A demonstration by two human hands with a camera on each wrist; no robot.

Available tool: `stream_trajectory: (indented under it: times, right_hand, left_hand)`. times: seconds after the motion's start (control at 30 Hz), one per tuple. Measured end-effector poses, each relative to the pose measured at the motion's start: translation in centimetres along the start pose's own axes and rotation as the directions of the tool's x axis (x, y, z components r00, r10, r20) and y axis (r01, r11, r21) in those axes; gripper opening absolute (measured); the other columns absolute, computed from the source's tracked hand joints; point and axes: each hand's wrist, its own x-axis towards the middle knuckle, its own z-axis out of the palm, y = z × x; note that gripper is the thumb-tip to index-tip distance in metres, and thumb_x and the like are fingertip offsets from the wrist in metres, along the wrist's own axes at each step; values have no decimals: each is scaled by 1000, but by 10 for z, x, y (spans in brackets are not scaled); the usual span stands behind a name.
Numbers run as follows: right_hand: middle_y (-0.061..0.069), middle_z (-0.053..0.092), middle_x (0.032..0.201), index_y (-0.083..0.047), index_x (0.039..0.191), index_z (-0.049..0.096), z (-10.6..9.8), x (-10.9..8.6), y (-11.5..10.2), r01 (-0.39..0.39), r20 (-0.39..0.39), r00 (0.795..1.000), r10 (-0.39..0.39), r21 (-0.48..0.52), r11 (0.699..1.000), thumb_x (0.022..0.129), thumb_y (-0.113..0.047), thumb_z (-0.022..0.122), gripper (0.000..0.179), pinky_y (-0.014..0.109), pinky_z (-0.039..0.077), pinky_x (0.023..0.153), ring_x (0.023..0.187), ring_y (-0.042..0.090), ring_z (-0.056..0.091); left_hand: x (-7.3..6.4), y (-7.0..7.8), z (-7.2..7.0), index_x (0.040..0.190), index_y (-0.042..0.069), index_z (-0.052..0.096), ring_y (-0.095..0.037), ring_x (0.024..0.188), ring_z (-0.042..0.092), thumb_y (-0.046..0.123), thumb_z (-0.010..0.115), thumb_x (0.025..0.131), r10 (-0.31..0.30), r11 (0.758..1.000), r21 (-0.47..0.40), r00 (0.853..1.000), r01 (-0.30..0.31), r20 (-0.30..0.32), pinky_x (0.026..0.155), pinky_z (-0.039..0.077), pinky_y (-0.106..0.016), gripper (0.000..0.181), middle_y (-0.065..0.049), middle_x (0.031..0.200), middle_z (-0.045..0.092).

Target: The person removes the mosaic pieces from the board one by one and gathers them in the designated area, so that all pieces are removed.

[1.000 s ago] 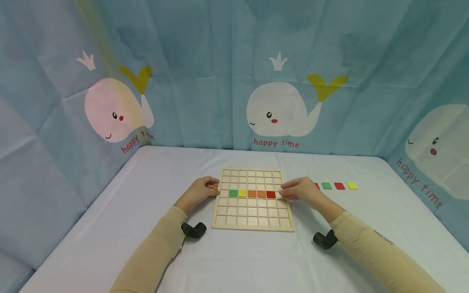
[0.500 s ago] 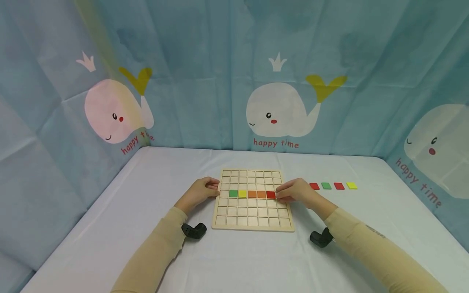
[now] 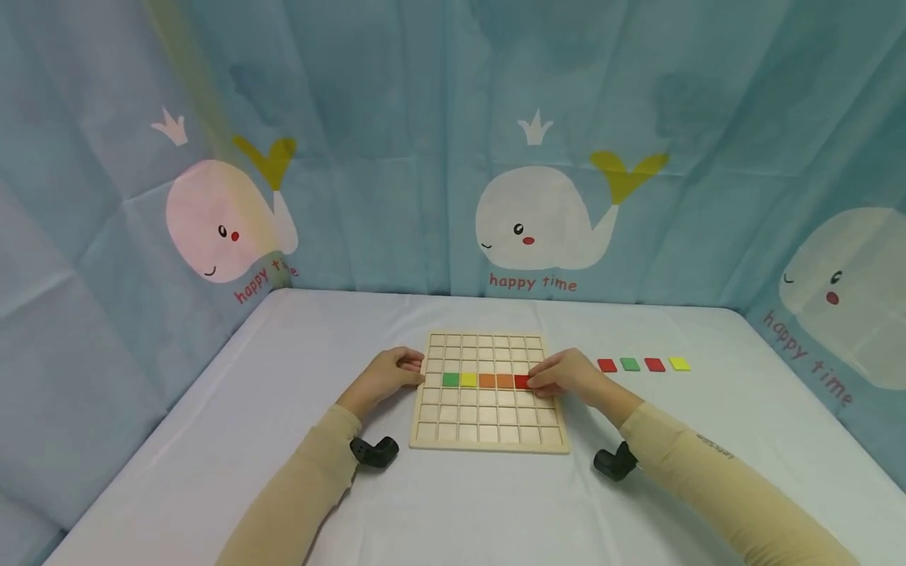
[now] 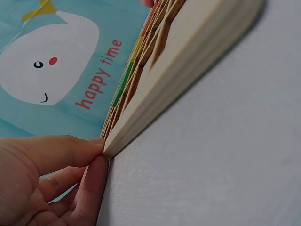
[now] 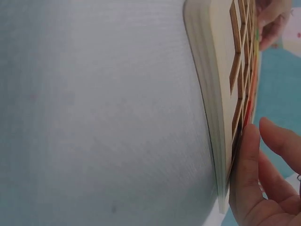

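A square wooden grid board (image 3: pixel 488 432) lies on the white table, with a row of coloured tiles across its middle: a green tile (image 3: pixel 451 380), a yellow tile (image 3: pixel 469 380), two orange tiles (image 3: pixel 496 380) and a red tile (image 3: pixel 521 381). My left hand (image 3: pixel 385 379) pinches the board's left edge, thumb and fingertips meeting there in the left wrist view. Over the board's right side, my right hand (image 3: pixel 566 376) has its fingertips at the red tile's right end. The right wrist view shows that thumb at the red tile (image 5: pixel 247 114), with a gap between thumb and forefinger.
Right of the board, a short row of loose tiles lies on the table: a red one (image 3: pixel 607 365), a green one (image 3: pixel 630 365), another red one (image 3: pixel 654 365) and a yellow one (image 3: pixel 679 364). A whale-print curtain (image 3: pixel 396 220) stands behind the table.
My right hand has moved left from the board's right edge to the red tile, uncovering the leftmost loose red tile. The left hand keeps its place at the board's left edge.
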Motion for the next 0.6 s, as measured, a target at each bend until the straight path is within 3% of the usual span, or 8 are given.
stream_trajectory:
  times: [0.4,0.6]
  right_hand:
    - [7,76,84,8,105,72,-4,3,-6,16,-11,1000,-16,11,1000,86,-6,75,24,24,59,68,64,8,69]
    - [4,75,79,6,100,73,0,3,-1,-5,0,1000,5,18,1000,86,-6,75,19,23,58,67,62,8,67]
  left_hand:
    - [4,5,-1,130,1,59,-18,101,60,7,70,90,12,1000,15,1000,-11,-10,81,52,-23,43,-12,115,64]
    - [-1,-1,1,130,-1,59,-18,99,60,6,71,88,-1,1000,4,1000,1,-6,80,51,-22,43,-13,114,64]
